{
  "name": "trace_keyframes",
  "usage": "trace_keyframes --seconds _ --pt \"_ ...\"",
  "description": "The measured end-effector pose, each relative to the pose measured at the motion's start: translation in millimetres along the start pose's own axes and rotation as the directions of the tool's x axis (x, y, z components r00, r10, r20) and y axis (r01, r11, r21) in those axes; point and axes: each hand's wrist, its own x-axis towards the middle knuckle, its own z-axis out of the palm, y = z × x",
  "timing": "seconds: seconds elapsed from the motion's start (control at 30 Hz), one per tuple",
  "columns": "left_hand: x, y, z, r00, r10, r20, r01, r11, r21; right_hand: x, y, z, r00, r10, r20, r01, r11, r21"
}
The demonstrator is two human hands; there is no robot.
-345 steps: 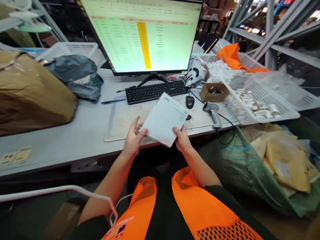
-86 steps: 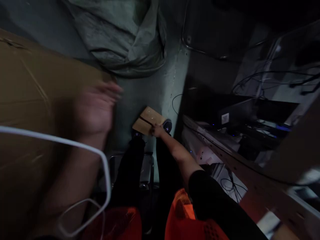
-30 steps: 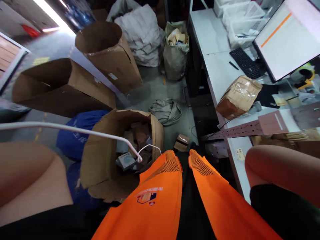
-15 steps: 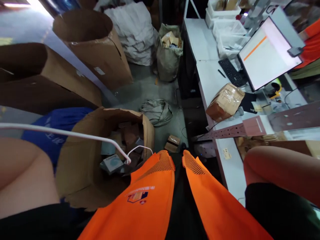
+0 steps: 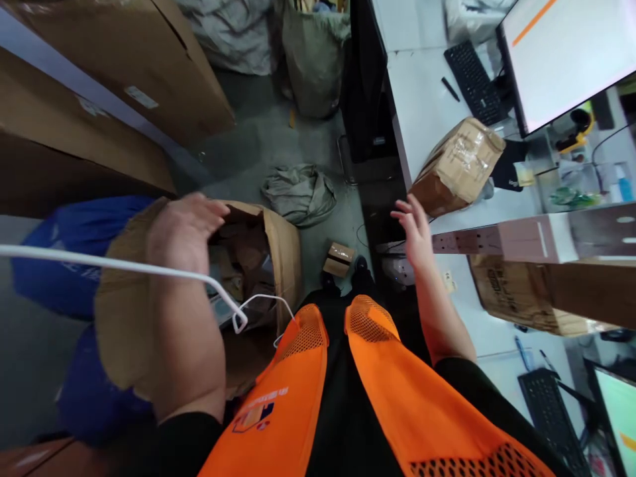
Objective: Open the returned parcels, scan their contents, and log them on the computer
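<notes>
Carefully, hands apart.
Right hand [image 5: 418, 235], fingers spread, should avoid the taped brown cardboard box [image 5: 460, 162]; left hand [image 5: 181, 228] blurred, fingers unclear.

Blur, shadow and cropped edges
The left hand [image 5: 186, 228] is blurred and hides part of the open carton [image 5: 285, 255], its contents [image 5: 248, 255] shadowed. The left and top edges crop 2 tall cartons [image 5: 149, 53] [image 5: 64, 136]; the right edge cuts 2 monitors [image 5: 571, 59] [image 5: 616, 411]. Whether the right hand [image 5: 417, 242] touches the taped box [image 5: 460, 162] is unclear. Lettering on the orange vest [image 5: 285, 430] is too small to read.
</notes>
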Motion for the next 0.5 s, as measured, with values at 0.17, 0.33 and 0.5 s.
trace_keyframes --seconds 0.17,0.33,0.5 --pt "-53.1 -98.6 43.1 0.904 -0.427 -0.028 0.427 0.904 0.010 -7.9 134.5 59.6 0.820 0.564 0.097 -0.520 0.805 -0.285" --pt "-100.8 -234.9 99.0 0.539 -0.834 0.119 0.809 0.552 0.202 -24.3 255.2 121.5 0.634 0.745 0.208 -0.595 0.642 -0.483" --pt "-110.9 -372.5 149.1 0.374 -0.927 0.014 0.879 0.359 0.315 -33.9 361.4 172.8 0.476 0.819 0.322 -0.533 0.559 -0.635"
